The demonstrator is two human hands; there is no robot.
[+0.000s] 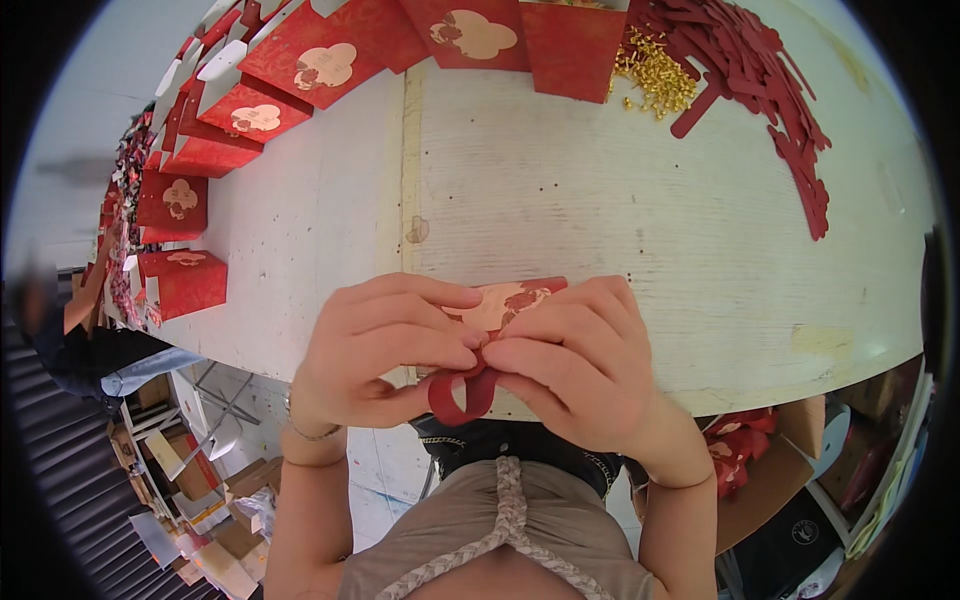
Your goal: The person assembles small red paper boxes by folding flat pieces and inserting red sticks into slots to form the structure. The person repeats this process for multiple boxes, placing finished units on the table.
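At the near edge of the table, a small red gift box (518, 300) with a pale flower-shaped panel lies between my hands. A dark red strip (458, 402) curls in a loop on the side towards me. My left hand (385, 335) is closed, its thumb and fingers pinching the strip where it meets the box. My right hand (580, 360) pinches the same spot from the other side, fingertips almost touching the left ones. Whatever small piece may sit between the fingertips is hidden.
Several red boxes (335, 60) line the table's far and left edges. Small gold-coloured fasteners (658, 75) lie heaped at the far side, beside a pile of dark red strips (755, 70). A person (75, 340) is at the left. An open carton (765, 485) stands below the table at right.
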